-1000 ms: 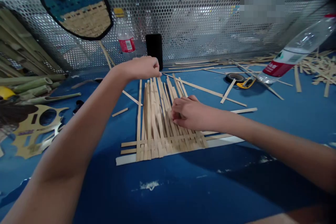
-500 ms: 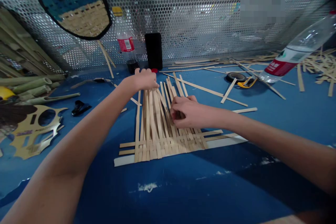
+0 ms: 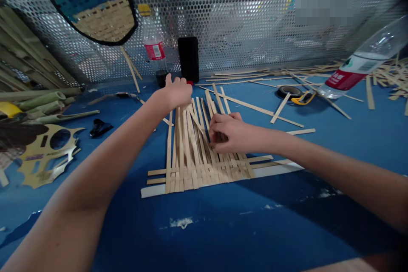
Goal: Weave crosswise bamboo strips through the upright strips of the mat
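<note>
A partly woven mat of pale bamboo strips (image 3: pixel 191 157) lies on the blue table (image 3: pixel 223 229), its near ends held under a white strip (image 3: pixel 153 191). My left hand (image 3: pixel 177 92) rests at the far ends of the upright strips with its fingers curled down, pinching a strip end. Over the right middle of the mat, my right hand (image 3: pixel 228 133) has its fingers bent and pressed on the strips, gripping one there.
A perforated metal screen backs the table. Against it stand a red-labelled bottle (image 3: pixel 154 51) and a black phone (image 3: pixel 188 58). A woven fan (image 3: pixel 92 4) leans at upper left, bamboo stalks (image 3: pixel 41 102) lie left, tape roll (image 3: pixel 288 91), tilted bottle (image 3: pixel 360 66) and loose strips right.
My left hand came down from above the strip tips onto their far ends. My right hand stayed on the mat, shifting only slightly.
</note>
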A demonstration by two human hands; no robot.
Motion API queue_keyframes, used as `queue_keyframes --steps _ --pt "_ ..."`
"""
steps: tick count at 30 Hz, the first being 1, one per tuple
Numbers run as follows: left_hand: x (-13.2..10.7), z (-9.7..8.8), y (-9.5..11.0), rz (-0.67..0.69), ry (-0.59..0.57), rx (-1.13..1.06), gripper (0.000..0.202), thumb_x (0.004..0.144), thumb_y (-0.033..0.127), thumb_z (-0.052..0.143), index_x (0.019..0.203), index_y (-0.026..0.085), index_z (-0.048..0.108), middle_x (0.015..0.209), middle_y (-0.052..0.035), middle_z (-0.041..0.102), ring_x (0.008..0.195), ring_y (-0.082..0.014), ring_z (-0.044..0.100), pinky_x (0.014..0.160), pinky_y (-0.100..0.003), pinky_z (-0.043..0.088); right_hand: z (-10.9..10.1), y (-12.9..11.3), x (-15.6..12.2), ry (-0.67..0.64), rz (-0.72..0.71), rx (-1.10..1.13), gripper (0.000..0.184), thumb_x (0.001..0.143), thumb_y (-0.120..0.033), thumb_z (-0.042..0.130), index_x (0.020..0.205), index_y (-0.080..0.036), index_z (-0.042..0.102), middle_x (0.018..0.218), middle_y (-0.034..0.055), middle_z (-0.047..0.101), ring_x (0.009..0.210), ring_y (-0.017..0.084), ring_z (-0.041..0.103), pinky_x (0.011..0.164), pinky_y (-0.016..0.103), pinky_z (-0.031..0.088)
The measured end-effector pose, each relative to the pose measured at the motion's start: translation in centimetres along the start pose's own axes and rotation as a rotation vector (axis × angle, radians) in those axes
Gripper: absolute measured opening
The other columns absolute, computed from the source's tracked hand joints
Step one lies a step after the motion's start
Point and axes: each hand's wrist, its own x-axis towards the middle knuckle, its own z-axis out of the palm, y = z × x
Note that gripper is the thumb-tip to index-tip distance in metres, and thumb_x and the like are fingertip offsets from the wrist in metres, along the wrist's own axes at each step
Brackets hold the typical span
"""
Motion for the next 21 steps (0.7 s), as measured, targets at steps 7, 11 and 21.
queue_keyframes --steps 7,11,21 --pt "-1.4 -0.5 1.2 0.074 0.147 0.059 0.041 0.096 0.029 0.054 0.130 0.007 0.061 0.130 -0.0215 0.057 0.127 -0.0403 0.050 0.118 -0.065 0.016 -0.2 -0.2 -0.1 0.004 0.003 -0.005 0.011 0.078 -0.030 0.059 0.076 -0.019 0.060 0.109 0.0102 0.055 0.102 0.028 0.050 0.094 0.045 0.030" --pt "-2.0 0.0 2.6 0.170 0.327 0.106 0.039 0.097 0.018 0.046 0.132 0.006 0.058 0.133 -0.0188 0.056 0.130 -0.0339 0.048 0.123 -0.056 0.009 0.0 0.1 -0.1 0.026 -0.022 0.010 0.011 0.078 -0.030 0.059 0.074 -0.020 0.059 0.109 0.0109 0.055 0.107 0.030 0.049 0.094 0.046 0.030" --pt "-2.6 0.1 3.4 0.124 0.472 0.137 0.040 0.092 0.002 0.033 0.119 0.005 0.064 0.114 -0.0193 0.063 0.114 -0.0341 0.059 0.118 -0.065 0.022 0.3 0.9 0.0 0.058 -0.059 0.040 0.008 0.077 -0.028 0.059 0.075 -0.020 0.061 0.110 0.0073 0.054 0.104 0.026 0.050 0.095 0.046 0.026"
